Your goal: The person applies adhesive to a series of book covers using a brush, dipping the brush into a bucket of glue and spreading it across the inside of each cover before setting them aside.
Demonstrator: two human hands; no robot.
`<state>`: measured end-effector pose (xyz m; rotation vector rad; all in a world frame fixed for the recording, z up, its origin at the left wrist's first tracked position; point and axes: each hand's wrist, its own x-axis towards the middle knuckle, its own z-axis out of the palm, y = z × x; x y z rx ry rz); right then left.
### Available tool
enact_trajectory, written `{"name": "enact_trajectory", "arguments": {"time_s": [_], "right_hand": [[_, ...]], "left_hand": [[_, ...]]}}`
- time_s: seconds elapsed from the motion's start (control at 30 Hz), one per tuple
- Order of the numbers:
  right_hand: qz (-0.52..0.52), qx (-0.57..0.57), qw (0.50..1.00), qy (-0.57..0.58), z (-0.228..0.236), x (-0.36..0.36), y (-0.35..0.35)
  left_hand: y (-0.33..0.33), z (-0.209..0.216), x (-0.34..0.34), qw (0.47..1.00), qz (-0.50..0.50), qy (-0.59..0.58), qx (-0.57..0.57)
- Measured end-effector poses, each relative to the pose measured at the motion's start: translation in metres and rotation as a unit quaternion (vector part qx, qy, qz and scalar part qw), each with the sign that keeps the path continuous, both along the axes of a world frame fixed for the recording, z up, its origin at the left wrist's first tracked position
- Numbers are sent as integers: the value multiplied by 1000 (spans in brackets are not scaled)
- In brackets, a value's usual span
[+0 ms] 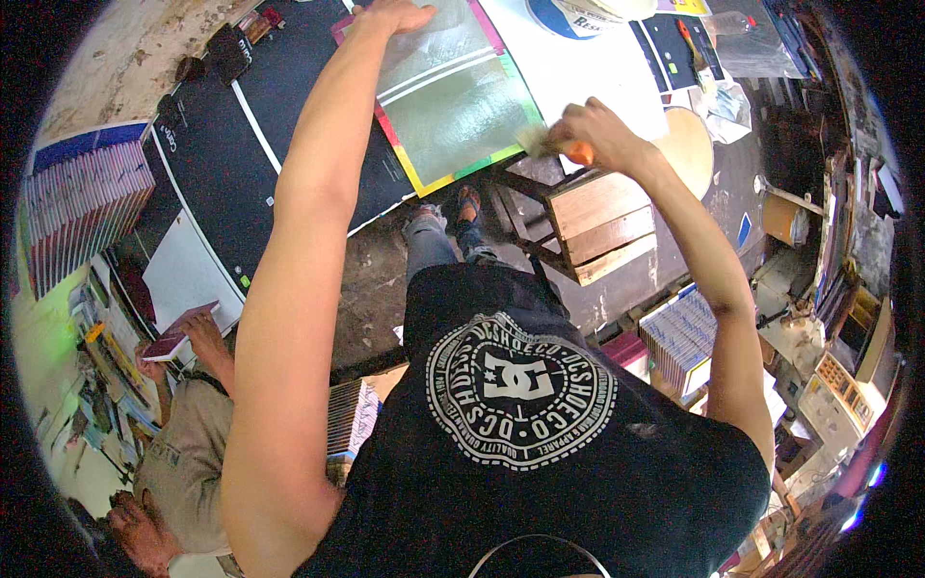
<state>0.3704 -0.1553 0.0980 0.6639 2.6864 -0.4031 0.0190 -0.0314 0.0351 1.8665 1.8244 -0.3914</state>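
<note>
My right hand [599, 133] is closed around a brush with an orange handle [579, 152]. The pale bristles [532, 140] are slightly blurred, at the near right edge of a grey sheet [453, 120] bordered in pink, red, yellow and green. The sheet has a wet-looking sheen, and white lines cross its middle. At the far end of this sheet my left hand [395, 15] rests with fingers spread, partly cut off by the upper rim; nothing shows in it. Beneath lie a dark table covering [226, 164] and, to the right, white paper [568, 82].
A white tub with a blue label [568, 17] stands beyond the brush. Stacked books [87, 212] are at far left. A wooden stool [602, 223] stands below the table edge. At left, another person's hand [205, 337] holds a maroon book [183, 330].
</note>
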Motion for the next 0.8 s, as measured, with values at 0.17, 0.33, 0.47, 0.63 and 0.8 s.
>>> {"name": "enact_trajectory", "arguments": {"time_s": [0.17,0.33,0.47,0.63,0.8], "right_hand": [[-236,-181,916,271,36,43,-20],[-489,-98,736,458,-3,-1,17],[-536,-109,701,458,-75,-138,34],[-465,-126,805,345,-102,-198,29],[-473,57,809,344,-85,-79,60]], "left_hand": [[-94,-44,-15,894,84,-83,433],[-212,-12,37,954,146,-83,250],[-237,-6,53,983,134,-40,117],[-234,6,54,985,149,-34,76],[-241,0,49,981,158,-41,102]]}}
